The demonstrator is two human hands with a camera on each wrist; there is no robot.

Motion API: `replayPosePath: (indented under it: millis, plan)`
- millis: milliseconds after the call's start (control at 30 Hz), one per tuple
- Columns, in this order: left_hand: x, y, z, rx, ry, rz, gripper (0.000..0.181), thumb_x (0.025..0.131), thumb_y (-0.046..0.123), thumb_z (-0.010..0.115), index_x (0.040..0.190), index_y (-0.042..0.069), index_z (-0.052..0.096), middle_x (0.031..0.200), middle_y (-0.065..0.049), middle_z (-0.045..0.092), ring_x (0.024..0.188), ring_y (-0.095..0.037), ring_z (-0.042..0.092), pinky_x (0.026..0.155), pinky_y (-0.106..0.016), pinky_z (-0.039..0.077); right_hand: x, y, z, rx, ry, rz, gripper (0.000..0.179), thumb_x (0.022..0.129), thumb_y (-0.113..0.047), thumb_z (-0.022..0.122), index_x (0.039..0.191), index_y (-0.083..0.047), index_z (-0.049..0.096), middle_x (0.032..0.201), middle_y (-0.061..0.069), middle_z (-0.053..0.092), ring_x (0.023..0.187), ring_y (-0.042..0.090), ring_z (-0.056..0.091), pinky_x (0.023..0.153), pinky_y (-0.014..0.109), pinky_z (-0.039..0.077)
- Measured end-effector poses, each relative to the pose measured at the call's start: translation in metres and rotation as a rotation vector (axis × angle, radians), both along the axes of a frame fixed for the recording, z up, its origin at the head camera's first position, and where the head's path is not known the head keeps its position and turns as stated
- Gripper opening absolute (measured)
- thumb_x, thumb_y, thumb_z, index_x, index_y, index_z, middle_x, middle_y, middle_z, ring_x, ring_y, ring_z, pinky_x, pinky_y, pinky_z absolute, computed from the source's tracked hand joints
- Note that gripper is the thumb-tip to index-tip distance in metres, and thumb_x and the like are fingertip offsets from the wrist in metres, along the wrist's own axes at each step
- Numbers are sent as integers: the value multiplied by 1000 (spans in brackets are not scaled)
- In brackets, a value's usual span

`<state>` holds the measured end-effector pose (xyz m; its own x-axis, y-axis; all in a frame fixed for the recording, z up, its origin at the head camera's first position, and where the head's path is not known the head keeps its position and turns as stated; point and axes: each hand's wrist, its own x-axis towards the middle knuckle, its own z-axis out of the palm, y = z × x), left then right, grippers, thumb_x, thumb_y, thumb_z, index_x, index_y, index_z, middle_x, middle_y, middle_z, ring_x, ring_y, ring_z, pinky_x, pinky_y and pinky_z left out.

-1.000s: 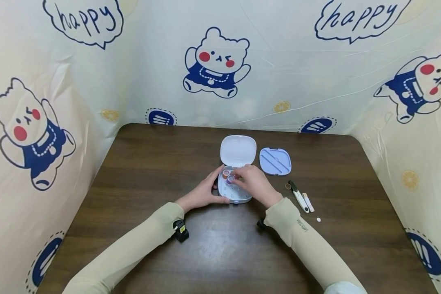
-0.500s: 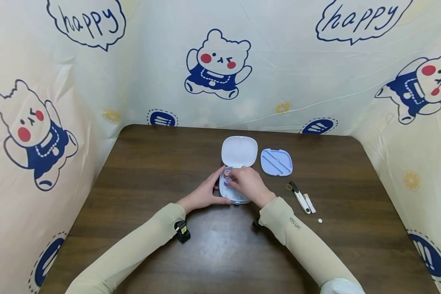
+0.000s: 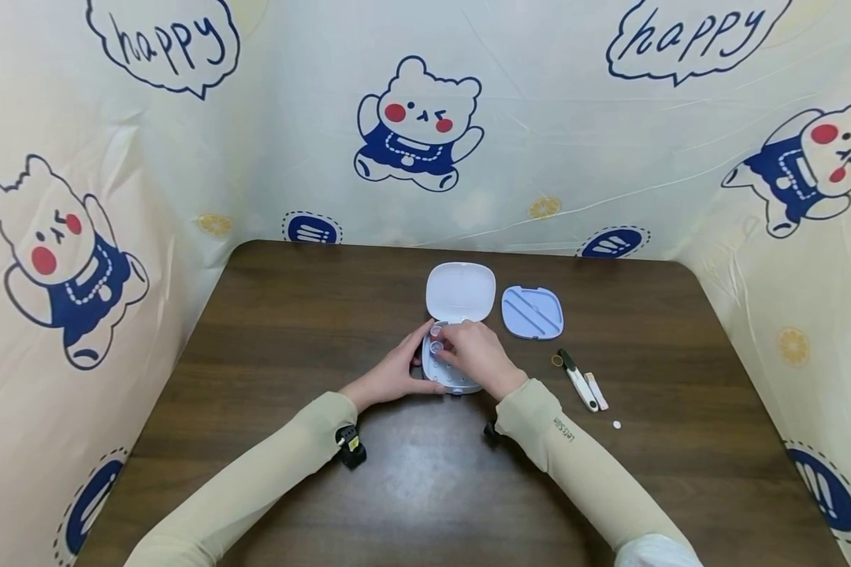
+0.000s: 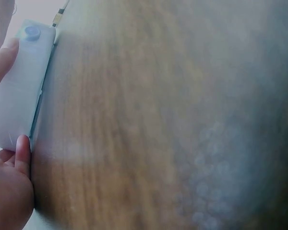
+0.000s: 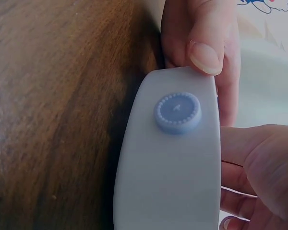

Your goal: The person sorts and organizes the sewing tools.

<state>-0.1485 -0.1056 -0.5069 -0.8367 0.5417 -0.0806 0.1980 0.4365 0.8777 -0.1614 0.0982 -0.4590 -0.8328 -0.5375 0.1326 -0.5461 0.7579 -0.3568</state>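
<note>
A small white case stands open mid-table, its lid (image 3: pixel 459 291) tipped up behind its base (image 3: pixel 461 383). My left hand (image 3: pixel 417 362) grips the base's left side, thumb at the front and fingers at the back. In the left wrist view the case wall (image 4: pixel 17 96) sits between thumb (image 4: pixel 23 153) and fingertip (image 4: pixel 4 55). My right hand (image 3: pixel 445 346) hovers over the base and pinches a small round cup (image 3: pixel 436 346) inside it. A blue round button (image 5: pixel 177 112) shows on the case's front in the right wrist view, with the left hand's thumb (image 5: pixel 204 48) beside it.
A light-blue insert tray (image 3: pixel 532 312) lies right of the lid. Further right are black-and-white tweezers (image 3: pixel 577 379), a small white stick (image 3: pixel 596 390), a tiny ring (image 3: pixel 555 361) and a white dot (image 3: pixel 615 424). Printed cloth walls enclose the brown table (image 3: pixel 291 331).
My right hand has slid a little left over the case base, and the orange cup seen earlier is now hidden under its fingers. The left hand keeps its hold.
</note>
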Motion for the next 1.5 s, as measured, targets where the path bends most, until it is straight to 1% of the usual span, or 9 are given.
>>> replayPosePath:
  millis: [267, 400, 633, 833, 967, 1067, 1167, 1333, 1500]
  plan:
    - [2, 0, 2, -10, -4, -7, 115, 86, 33, 88, 169, 19, 9, 170, -16, 21, 134, -28, 51, 109, -43, 47, 3, 1, -1, -14, -7, 3, 20, 90, -20, 84, 106, -10, 76, 93, 1, 76, 86, 21, 67, 79, 40, 55]
    - [2, 0, 3, -5, -11, -6, 116, 86, 31, 89, 169, 19, 8, 170, -15, 20, 135, -29, 50, 110, -43, 46, 4, 2, 1, -23, -11, 0, 19, 91, -21, 83, 105, -10, 75, 92, 1, 75, 86, 21, 67, 78, 39, 56]
    - [1, -1, 7, -10, -8, -2, 116, 86, 31, 89, 169, 18, 9, 170, -16, 20, 132, -28, 52, 109, -43, 46, 0, 4, 7, -25, -16, -34, 20, 94, -19, 81, 110, -9, 75, 89, 1, 73, 85, 20, 66, 77, 38, 56]
    - [1, -1, 7, -16, -13, -2, 117, 86, 32, 88, 169, 19, 8, 171, -15, 19, 133, -28, 51, 110, -42, 46, -2, 5, 7, -12, -14, -20, 18, 95, -17, 79, 111, -9, 77, 90, 2, 74, 85, 20, 65, 77, 38, 55]
    - [1, -1, 6, -11, -16, -7, 116, 86, 32, 88, 169, 19, 8, 171, -15, 18, 133, -28, 52, 109, -42, 46, -1, 5, 5, -9, -8, -1, 16, 96, -17, 78, 110, -10, 79, 95, 3, 76, 88, 21, 67, 80, 39, 56]
    - [1, 0, 4, -10, -18, -8, 116, 86, 33, 88, 169, 20, 8, 171, -14, 18, 132, -27, 52, 109, -41, 46, 0, 6, 5, -10, -18, -2, 15, 96, -17, 78, 109, -10, 79, 98, 3, 77, 90, 21, 67, 81, 39, 57]
    - [1, 0, 3, -5, -16, -4, 116, 86, 33, 88, 169, 20, 9, 171, -14, 19, 132, -27, 52, 108, -42, 47, 0, 7, 6, -14, -31, -7, 15, 96, -17, 77, 110, -10, 79, 97, 3, 76, 88, 20, 66, 80, 38, 56]
    - [1, 0, 4, -3, -15, -2, 116, 86, 34, 89, 169, 20, 9, 171, -14, 19, 133, -27, 51, 108, -42, 47, 3, 12, 11, -30, -54, -25, 16, 96, -16, 77, 111, -10, 78, 94, 1, 74, 86, 17, 64, 77, 35, 56]
    - [2, 0, 5, -18, -20, 2, 117, 85, 34, 89, 169, 21, 9, 170, -14, 20, 133, -26, 51, 108, -41, 46, 7, 23, 13, -61, -54, -43, 18, 96, -15, 77, 113, -8, 77, 95, 2, 74, 88, 19, 65, 80, 37, 56]
